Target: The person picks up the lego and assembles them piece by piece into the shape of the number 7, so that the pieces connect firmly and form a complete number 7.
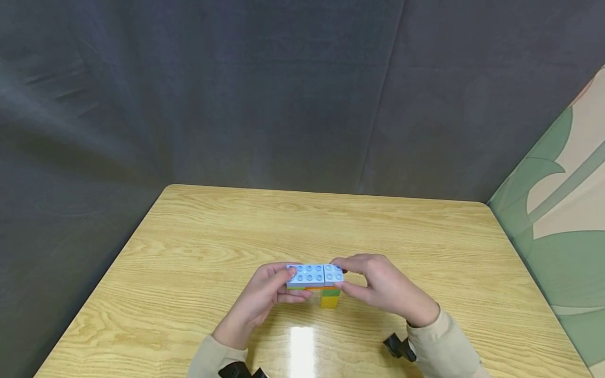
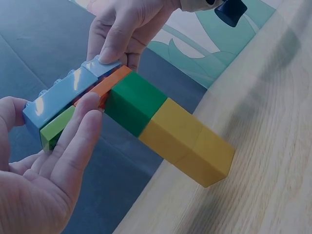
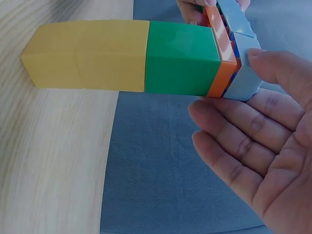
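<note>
A toy brick structure stands on the table, with a yellow column [image 2: 190, 144] at its foot, a green brick [image 3: 183, 57] above that and an orange plate [image 3: 222, 44] across. On top lie a long light-blue brick [image 1: 307, 275] and, at its right end, a small light-blue brick [image 1: 333, 274]. My left hand [image 1: 264, 291] grips the overhanging left end, thumb on the long brick's studs, fingers under a light-green plate [image 2: 57, 126]. The small brick is pinched between my right hand's [image 1: 378, 281] thumb and index finger. A narrow gap shows between it and the orange plate.
The wooden table [image 1: 189, 247] extends around the structure. Dark cloth [image 1: 283, 105] hangs behind its far edge and along the left. A patterned green and cream cloth [image 1: 567, 252] borders the right side. Black wrist devices [image 1: 399, 347] sit at both sleeves.
</note>
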{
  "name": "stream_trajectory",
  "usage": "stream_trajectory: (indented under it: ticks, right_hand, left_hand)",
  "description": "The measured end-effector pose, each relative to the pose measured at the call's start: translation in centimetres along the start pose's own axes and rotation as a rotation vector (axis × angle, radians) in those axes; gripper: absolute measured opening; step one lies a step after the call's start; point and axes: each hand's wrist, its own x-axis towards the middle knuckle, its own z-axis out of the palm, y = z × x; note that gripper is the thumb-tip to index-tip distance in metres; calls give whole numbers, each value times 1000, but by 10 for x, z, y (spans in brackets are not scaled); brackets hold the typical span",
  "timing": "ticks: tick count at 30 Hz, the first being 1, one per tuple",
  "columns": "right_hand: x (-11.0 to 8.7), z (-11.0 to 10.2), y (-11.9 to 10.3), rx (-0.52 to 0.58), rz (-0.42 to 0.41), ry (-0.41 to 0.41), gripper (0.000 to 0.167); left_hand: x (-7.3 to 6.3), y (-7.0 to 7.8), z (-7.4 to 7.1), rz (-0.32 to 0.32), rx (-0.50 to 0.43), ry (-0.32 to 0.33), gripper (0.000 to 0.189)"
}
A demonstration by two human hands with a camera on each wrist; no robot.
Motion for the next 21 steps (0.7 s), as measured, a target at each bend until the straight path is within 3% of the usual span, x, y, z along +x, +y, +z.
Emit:
stream_trajectory:
  ticks: [6, 21]
  right_hand:
    - [0, 1, 0, -48, -2, -2, 31]
    - [-1, 2, 0, -51, 6, 1, 34]
  left_hand:
    - [0, 0, 0, 0, -2, -3, 45]
    - [0, 3, 3, -30, -24, 27, 45]
